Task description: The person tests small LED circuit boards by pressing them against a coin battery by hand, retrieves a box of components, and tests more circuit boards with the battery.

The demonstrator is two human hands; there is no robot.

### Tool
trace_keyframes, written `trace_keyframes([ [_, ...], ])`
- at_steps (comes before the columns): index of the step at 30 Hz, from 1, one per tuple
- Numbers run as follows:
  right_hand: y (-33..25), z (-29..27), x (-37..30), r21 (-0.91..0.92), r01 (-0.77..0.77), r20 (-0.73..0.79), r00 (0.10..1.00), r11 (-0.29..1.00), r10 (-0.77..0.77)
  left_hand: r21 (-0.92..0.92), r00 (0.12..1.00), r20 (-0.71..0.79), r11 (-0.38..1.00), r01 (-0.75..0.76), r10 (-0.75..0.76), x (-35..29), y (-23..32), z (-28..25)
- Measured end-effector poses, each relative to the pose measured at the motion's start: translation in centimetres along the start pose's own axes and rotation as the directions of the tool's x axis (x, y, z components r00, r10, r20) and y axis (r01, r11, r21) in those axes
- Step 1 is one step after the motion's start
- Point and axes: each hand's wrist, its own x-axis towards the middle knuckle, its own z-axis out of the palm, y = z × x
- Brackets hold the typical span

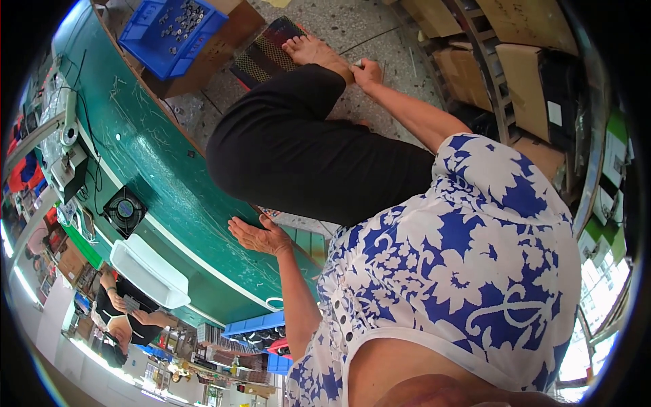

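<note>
The bare foot [317,55] meets the curled right hand [367,74], grip unclear; the left hand [261,237], fingers extended, nears the edge of the green table [173,193], which stretches leftward

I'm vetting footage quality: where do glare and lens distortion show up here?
In the head view, the long, glossy green tabletop carries pale glare and its edges bow; in the head view, the bright white window with thin bars looks washed out at lower right; in the head view, the bare left hand looks fairly sharp.

At left, a bench [173,186] bears a fan [125,211] beside a tray [150,273]; right of the bench's top end, a bin [203,47] of small parts [182,20] sits on a carton [232,42].
</note>
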Motion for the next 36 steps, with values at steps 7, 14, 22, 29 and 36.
trace_keyframes([
  [7, -2.1, 0.6, -4.9, 0.289, 0.091, 0.039, 0.994, 0.953, -0.106, 0.023, 1.0, -0.007, 1.0, 0.003, -0.003, -0.4, -1.2, -0.2],
  [14, -1.2, 0.8, -2.4, 0.048, -0.031, -0.009, 0.999, 0.998, 0.031, -0.008, 1.0, 0.003, 1.0, 0.003, -0.003, -0.1, -1.1, -0.4],
  [22, -1.5, 0.8, -1.7, 0.046, -0.005, -0.038, 0.999, 0.999, 0.007, 0.011, 1.0, 0.002, 1.0, 0.007, -0.007, 0.2, -1.2, -0.6],
  [29, -0.9, 0.1, -4.0, 0.154, -0.001, 0.215, 0.976, 0.988, -0.033, 0.02, 1.0, 0.013, 0.999, 0.025, -0.026, 0.2, -1.4, -0.1],
  [36, 0.7, -0.1, 0.6, -0.131, -0.018, 0.012, 1.0, 0.991, 0.02, -0.004, 1.0, -0.006, 1.0, -0.015, 0.015, 0.5, -1.2, -0.5],
])
